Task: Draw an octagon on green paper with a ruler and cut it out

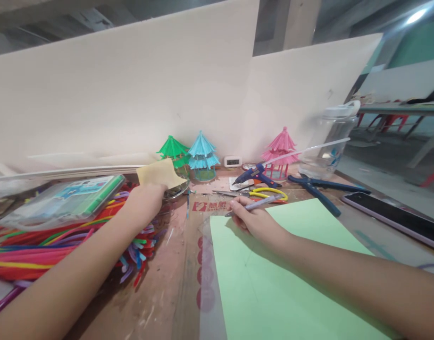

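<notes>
At the far left of the brown counter (156,293), a thick bundle of multicoloured fuzzy pipe cleaners (26,257) lies with a clear plastic case with a green edge (64,200) on top. Just beside the case, the left hand (146,200) holds a pale yellow piece of paper (155,172) by its lower part, the fingertips mostly hidden, above a clear round dish (179,189). Behind stand a small green pagoda with a fringed roof (171,147) and, next to it, a light blue two-tiered pagoda (203,153), then a small white digital clock (232,162). The right hand (236,210) grips a slim greyish pen (261,203), its fingers closed around the barrel, over the upper left corner of a large light green sheet of paper (291,302) lying flat. Beyond that hand are yellow-handled scissors (268,192), a dark blue glue gun (250,175) and a pink tiered pagoda (282,146). Farther right lie dark blue-handled pliers (318,186), spread open, before a clear plastic jug (314,156), then a black-screened phone (397,217).
</notes>
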Available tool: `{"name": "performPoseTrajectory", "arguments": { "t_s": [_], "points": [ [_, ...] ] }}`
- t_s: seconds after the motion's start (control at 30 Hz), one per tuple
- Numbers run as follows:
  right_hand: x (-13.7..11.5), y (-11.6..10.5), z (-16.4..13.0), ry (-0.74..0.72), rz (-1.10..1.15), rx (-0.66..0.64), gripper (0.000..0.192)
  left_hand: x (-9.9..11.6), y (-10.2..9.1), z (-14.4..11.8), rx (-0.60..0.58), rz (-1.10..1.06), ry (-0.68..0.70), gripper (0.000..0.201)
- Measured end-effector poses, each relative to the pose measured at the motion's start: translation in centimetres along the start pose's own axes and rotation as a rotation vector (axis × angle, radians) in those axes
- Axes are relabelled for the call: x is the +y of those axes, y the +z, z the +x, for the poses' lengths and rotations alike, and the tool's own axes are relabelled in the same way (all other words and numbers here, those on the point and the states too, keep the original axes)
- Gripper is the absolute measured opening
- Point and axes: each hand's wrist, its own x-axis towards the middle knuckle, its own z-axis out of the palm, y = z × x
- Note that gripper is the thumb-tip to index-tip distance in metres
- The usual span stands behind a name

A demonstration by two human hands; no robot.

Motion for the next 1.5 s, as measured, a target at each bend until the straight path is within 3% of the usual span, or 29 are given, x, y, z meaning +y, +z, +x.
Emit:
{"name": "performPoseTrajectory", "arguments": {
  "t_s": [0.1, 0.3, 0.4, 0.57, 0.73, 1.0, 1.1, 1.33, 1.4, 1.5],
  "points": [
    [0.0, -0.1, 0.0, 0.002, -0.013, 0.001, 0.039, 0.2, 0.6, 0.2, -0.087, -0.026, 0.037, 0.028],
    [0.0, -0.3, 0.0, 0.003, -0.019, 0.004, 0.037, 1.2, -0.6, -0.5, -0.113, -0.108, 0.119, 0.030],
    [0.0, -0.4, -0.1, -0.007, -0.013, 0.007, 0.039, 2.5, -0.6, -0.9, -0.132, -0.199, 0.213, 0.027],
    [0.2, -0.4, 0.1, -0.015, -0.009, 0.008, 0.040, 5.3, 1.1, -1.7, -0.226, -0.371, 0.361, 0.033],
    [0.2, -0.4, 0.2, -0.012, -0.019, -0.001, 0.039, 6.5, 2.3, -1.8, -0.298, -0.536, 0.364, 0.037],
    [0.2, -0.4, 0.1, -0.020, -0.022, 0.000, 0.037, 5.9, 3.0, -0.9, -0.423, -0.681, 0.315, 0.031],
    [0.4, -0.4, 0.2, -0.032, -0.011, 0.001, 0.039, 5.6, 2.7, -0.7, -0.355, -0.704, 0.295, 0.027],
    [-0.1, -0.5, -0.3, -0.101, 0.047, 0.076, 0.048, 4.0, -1.0, -1.6, 0.035, -0.786, 0.243, 0.033],
    [-0.4, -0.6, -0.4, -0.118, 0.069, 0.103, 0.051, 4.2, -1.6, -2.3, 0.053, -0.831, 0.322, 0.041],
    [-1.4, -1.2, -0.4, -0.186, 0.069, 0.147, 0.053, 5.5, -1.1, -3.4, -0.058, -0.862, 0.522, 0.042]
  ]
}}
